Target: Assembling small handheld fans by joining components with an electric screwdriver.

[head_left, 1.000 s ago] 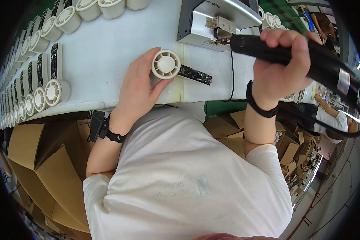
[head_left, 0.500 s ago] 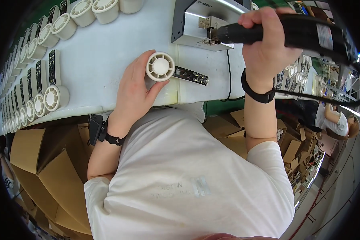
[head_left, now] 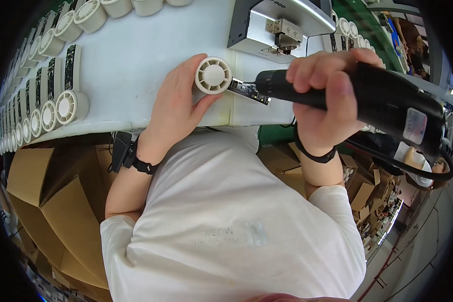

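Observation:
My left hand point(head_left: 178, 100) grips a white cylindrical housing point(head_left: 214, 75), whose end shows a round hub with spokes. From its right side extends a narrow strip with a dark circuit board point(head_left: 245, 90). Wrapped round a black electric screwdriver point(head_left: 400, 103) is my right hand point(head_left: 327, 95). The screwdriver lies nearly level, its nose pointing left. Its thin bit reaches over the circuit board near the housing; I cannot tell whether the tip touches a screw.
A silver screw feeder point(head_left: 256, 32) stands behind the work. Rows of similar white housings point(head_left: 71, 107) with boards line the left and far side of the table. Open cardboard boxes point(head_left: 68, 211) sit below the table edge. The screwdriver's black cable point(head_left: 392, 163) loops at right.
The screwdriver has left the feeder's outlet, coming down and toward me to the circuit board. The view has shifted slightly; my left hand still holds the housing.

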Available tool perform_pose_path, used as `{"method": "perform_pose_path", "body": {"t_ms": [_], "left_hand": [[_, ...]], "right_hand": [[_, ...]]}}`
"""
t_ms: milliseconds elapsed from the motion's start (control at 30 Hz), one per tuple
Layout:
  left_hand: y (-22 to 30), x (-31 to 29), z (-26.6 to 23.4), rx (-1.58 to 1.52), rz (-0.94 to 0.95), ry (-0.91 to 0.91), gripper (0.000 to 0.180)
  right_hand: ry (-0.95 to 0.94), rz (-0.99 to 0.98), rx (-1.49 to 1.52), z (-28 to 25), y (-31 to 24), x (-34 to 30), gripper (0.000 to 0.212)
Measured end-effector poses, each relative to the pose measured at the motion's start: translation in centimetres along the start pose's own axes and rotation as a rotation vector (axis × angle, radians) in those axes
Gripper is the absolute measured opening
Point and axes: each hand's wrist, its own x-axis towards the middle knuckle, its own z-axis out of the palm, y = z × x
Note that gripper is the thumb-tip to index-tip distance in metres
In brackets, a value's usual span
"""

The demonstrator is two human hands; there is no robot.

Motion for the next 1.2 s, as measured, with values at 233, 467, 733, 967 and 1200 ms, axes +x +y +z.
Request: {"method": "perform_pose_path", "body": {"t_ms": [233, 467, 733, 967, 1200], "left_hand": [[0.1, -0.2, 0.0, 0.014, 0.016, 0.021, 0.062], [-0.1, -0.1, 0.0, 0.002, 0.030, 0.015, 0.065], [-0.2, -0.1, 0.1, 0.029, 0.033, 0.016, 0.065], [-0.2, -0.2, 0.2, 0.032, 0.036, 0.029, 0.067], [-0.1, -0.5, 0.2, 0.034, 0.050, 0.041, 0.065]], "right_hand": [[-0.069, 0.061, 0.025, 0.8, 0.9, -0.9, 0.037], [-0.070, 0.090, 0.070, 1.0, 1.3, -0.9, 0.037], [0.022, 0.064, 0.176, 1.3, 2.2, -1.0, 0.039], [-0.177, -0.011, -0.025, 1.2, 2.5, -2.1, 0.028], [-0.284, 0.001, -0.186, 0.7, 2.2, -1.9, 0.033]]}}
